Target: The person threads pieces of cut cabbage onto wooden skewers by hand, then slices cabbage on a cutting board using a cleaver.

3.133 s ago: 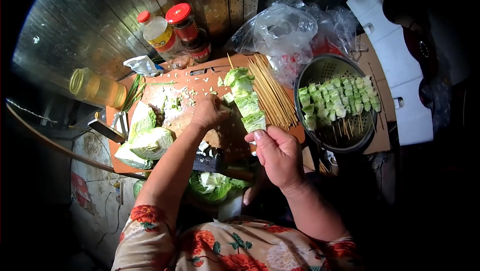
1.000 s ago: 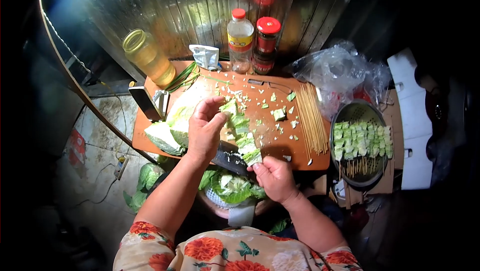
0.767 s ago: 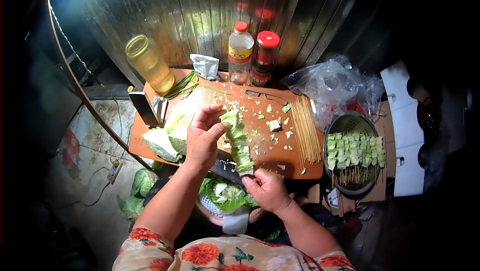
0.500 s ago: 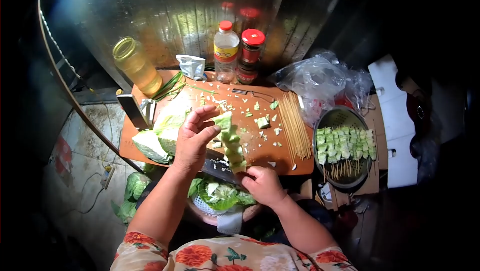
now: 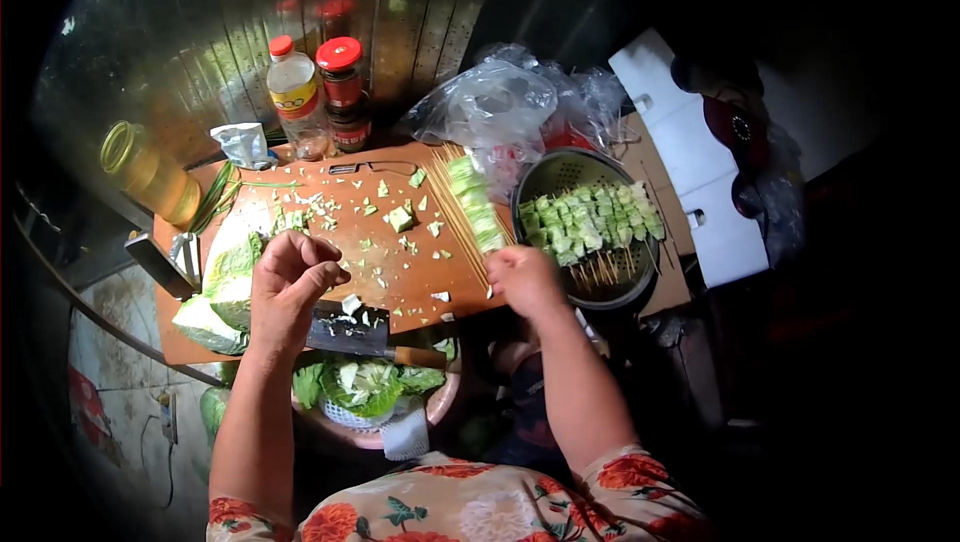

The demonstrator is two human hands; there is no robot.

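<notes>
Right of the frame's centre, our right hand, somewhat blurred, pinches the lower end of the cabbage skewer, which lies across the bare sticks, just left of the colander of finished skewers. At centre left, our left hand curls thumb and fingers towards each other above the orange board, near the cleaver and cabbage wedges; we cannot tell whether its fingertips meet.

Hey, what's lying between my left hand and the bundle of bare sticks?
In the head view, between your left hand and the bare sticks, the orange board holds scattered small scraps and one larger cabbage piece.
</notes>
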